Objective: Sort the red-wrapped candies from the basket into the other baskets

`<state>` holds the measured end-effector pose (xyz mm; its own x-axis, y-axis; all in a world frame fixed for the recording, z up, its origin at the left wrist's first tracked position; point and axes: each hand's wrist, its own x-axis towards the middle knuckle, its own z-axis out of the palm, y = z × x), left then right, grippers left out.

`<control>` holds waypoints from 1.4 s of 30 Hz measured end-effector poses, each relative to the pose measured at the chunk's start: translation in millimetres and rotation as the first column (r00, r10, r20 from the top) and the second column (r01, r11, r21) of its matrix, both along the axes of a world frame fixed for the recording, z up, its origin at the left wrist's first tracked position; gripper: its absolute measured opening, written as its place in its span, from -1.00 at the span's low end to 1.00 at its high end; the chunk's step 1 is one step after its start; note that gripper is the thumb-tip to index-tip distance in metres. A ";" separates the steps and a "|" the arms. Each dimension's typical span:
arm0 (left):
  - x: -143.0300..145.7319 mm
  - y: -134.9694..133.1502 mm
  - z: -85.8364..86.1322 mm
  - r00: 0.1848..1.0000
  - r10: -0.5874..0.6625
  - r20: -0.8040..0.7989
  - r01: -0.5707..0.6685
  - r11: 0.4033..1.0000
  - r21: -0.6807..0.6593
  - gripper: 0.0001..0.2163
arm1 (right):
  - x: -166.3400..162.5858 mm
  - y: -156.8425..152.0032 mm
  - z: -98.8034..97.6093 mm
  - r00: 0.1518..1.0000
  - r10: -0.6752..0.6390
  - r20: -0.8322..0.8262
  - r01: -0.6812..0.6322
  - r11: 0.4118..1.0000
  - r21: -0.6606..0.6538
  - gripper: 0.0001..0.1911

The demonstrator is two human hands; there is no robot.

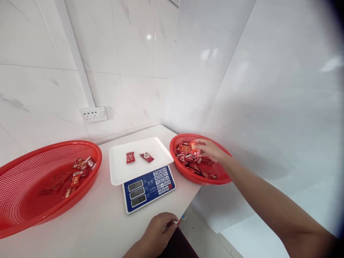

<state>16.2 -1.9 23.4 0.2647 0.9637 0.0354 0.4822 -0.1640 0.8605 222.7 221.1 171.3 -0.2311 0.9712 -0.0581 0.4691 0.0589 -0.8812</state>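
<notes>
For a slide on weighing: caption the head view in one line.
Right hand in the right basket of red packets; two packets on the scale; left hand at the table edge.

Two red mesh baskets (91, 150) (200, 178) hold red-and-white sweets (188, 154) on a white surface (102, 222); a blue scale (149, 188) with white keys and a white tray (120, 168) stands before grey-veined white tiles (134, 71).

We are looking forward and down from head height (a single worn camera) onto the white counter (102, 222), standing close at its near edge and facing the tiled wall corner where the counter's far right corner is meeting both walls.
</notes>
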 end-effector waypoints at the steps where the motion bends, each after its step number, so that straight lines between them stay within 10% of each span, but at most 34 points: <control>1: 0.1 -0.3 0.3 1.000 -0.002 -0.002 0.002 1.000 0.002 -0.80 | -12.0 -4.0 0.8 0.999 0.021 -0.039 -0.022 1.000 -0.010 -0.78; 9: -1.2 -3.4 1.8 0.999 -0.001 -0.042 0.001 1.000 -0.011 -0.77 | -119.2 -26.7 -6.0 0.884 0.275 -0.378 -0.363 0.913 -0.186 -0.64; 19: -1.2 -3.7 1.5 0.997 -0.006 -0.081 0.006 1.000 -0.001 -0.77 | -161.8 -27.3 -5.6 0.823 0.411 -0.392 -0.486 0.867 -0.109 -0.28; 22: -1.4 -3.0 1.4 0.998 -0.006 -0.069 0.006 1.000 -0.003 -0.77 | -161.4 -21.3 -9.3 0.857 0.487 -0.169 -0.488 0.872 0.042 -0.26; 32: -0.6 -0.5 -2.9 1.000 0.022 -0.013 -0.022 1.000 -0.012 -0.80 | -70.6 -4.3 -23.0 0.867 0.247 0.432 -0.380 0.889 0.256 -0.49; 42: 1.8 1.4 -2.0 1.000 0.001 0.030 -0.001 1.000 -0.006 -0.81 | 36.2 -0.3 -60.0 0.654 0.384 0.652 -0.370 0.914 -0.167 -0.20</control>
<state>18.0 -0.5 21.4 0.2629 0.9641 0.0376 0.4564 -0.1586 0.8755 258.9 220.8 111.3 -0.4724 0.8064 -0.3558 0.8664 0.3508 -0.3554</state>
